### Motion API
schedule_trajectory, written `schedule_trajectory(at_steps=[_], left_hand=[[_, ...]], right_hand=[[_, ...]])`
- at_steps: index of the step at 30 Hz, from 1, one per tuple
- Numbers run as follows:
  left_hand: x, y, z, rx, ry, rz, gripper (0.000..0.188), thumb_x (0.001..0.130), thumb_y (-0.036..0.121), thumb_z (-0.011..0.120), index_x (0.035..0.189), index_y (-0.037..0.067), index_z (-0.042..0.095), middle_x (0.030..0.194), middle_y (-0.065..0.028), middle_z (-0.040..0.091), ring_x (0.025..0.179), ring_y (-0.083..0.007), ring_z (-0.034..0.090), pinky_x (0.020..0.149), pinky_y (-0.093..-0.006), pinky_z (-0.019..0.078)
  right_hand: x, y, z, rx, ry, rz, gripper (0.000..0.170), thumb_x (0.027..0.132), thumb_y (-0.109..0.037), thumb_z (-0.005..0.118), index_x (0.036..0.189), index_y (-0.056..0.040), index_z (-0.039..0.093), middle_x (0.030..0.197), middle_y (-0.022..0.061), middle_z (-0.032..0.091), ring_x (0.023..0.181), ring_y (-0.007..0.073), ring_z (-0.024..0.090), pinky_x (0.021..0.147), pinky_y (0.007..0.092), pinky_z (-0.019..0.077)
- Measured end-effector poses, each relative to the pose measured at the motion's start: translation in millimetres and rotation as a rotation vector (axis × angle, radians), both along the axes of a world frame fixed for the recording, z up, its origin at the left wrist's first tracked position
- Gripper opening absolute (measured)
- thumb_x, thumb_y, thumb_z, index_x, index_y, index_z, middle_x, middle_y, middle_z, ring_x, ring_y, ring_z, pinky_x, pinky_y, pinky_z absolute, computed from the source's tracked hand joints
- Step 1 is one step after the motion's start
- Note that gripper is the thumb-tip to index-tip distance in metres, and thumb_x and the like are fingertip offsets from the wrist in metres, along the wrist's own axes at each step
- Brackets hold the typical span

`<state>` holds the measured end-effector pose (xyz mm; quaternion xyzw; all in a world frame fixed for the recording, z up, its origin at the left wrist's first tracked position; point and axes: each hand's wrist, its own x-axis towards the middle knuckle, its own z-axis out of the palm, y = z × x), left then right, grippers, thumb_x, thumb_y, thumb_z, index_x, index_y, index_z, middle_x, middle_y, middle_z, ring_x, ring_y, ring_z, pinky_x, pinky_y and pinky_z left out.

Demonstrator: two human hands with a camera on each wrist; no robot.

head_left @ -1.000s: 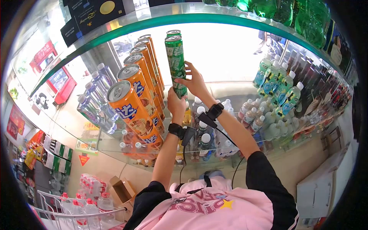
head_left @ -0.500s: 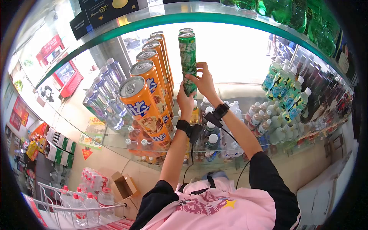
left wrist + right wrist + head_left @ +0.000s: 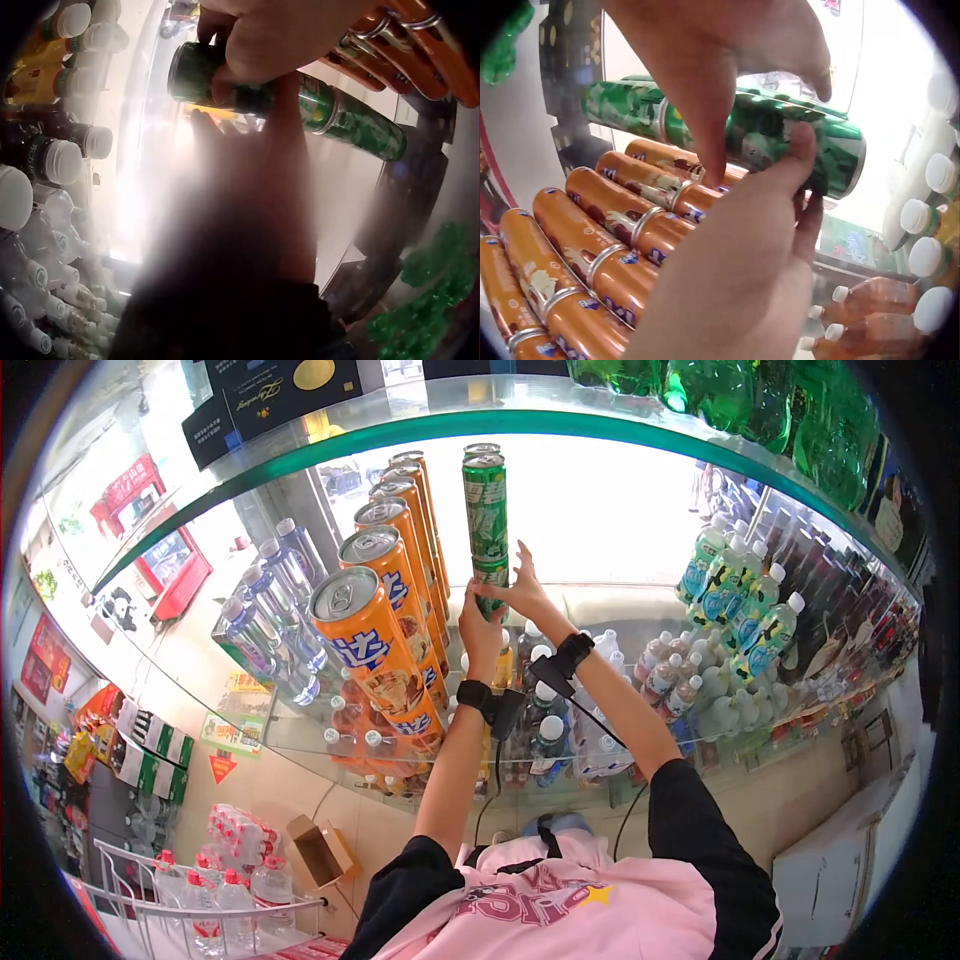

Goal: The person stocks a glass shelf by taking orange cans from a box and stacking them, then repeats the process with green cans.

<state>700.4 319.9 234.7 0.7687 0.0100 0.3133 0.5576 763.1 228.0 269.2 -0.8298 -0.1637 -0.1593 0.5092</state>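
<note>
Two green drink cans (image 3: 485,510) stand stacked upright on the glass shelf, with another green column close behind them. My left hand (image 3: 482,628) grips the lower can near its base; its thumb (image 3: 802,140) lies along the can in the right wrist view. Just above it, my right hand (image 3: 524,596) is at the stack with spread fingers, the thumb across the front of the can. From above, that right hand (image 3: 727,45) reaches over the cans in the right wrist view, its fingertips off their surface. It appears blurred in the left wrist view.
Rows of stacked orange cans (image 3: 365,635) stand just left of my hands, with clear bottles (image 3: 265,610) farther left. Green-labelled bottles (image 3: 745,600) are at the right. Several capped bottles (image 3: 550,730) stand below, and a glass shelf edge (image 3: 480,426) crosses overhead.
My right hand has slid down the green cans toward my left hand, and its fingers have spread away from the can. The left hand keeps its hold low on the stack.
</note>
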Motion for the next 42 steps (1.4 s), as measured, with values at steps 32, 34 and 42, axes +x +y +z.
schedule_trajectory(at_steps=[32,34,42], left_hand=[[-60.8,-23.6,37.4,0.148,0.032,-0.031,0.095,0.082,0.031,0.063,0.14,-0.011,0.0,0.143,-0.0354,0.014,0.133,-0.0417,0.023,0.109,-0.0401,0.0234],[-88.5,-31.3,45.5,0.232,0.058,-0.033,0.089,0.082,0.03,0.064,0.141,-0.008,0.009,0.14,-0.0333,0.025,0.13,-0.0397,0.032,0.106,-0.04,0.0279],[-263.2,-42.7,50.4,-0.18,0.388,-0.359,0.044,0.093,0.023,0.051,0.132,0.004,0.04,0.117,-0.0095,0.056,0.108,-0.0182,0.053,0.093,-0.0314,0.0407]], right_hand=[[-206.4,-126.8,74.4,-0.557,0.08,1.25,0.065,0.087,-0.033,0.06,0.141,-0.0096,0.031,0.142,0.015,0.035,0.136,0.0281,0.025,0.109,0.0379,0.0243],[-206.1,-140.4,73.4,-0.5,0.147,1.267,0.064,0.087,-0.031,0.061,0.14,-0.01,0.032,0.142,0.0134,0.036,0.136,0.0277,0.025,0.109,0.038,0.0242],[-211.5,-198.6,31.6,-0.124,0.444,1.45,0.046,0.09,-0.014,0.057,0.131,-0.0027,0.04,0.126,0.0107,0.052,0.116,0.0243,0.05,0.099,0.0336,0.0368]])
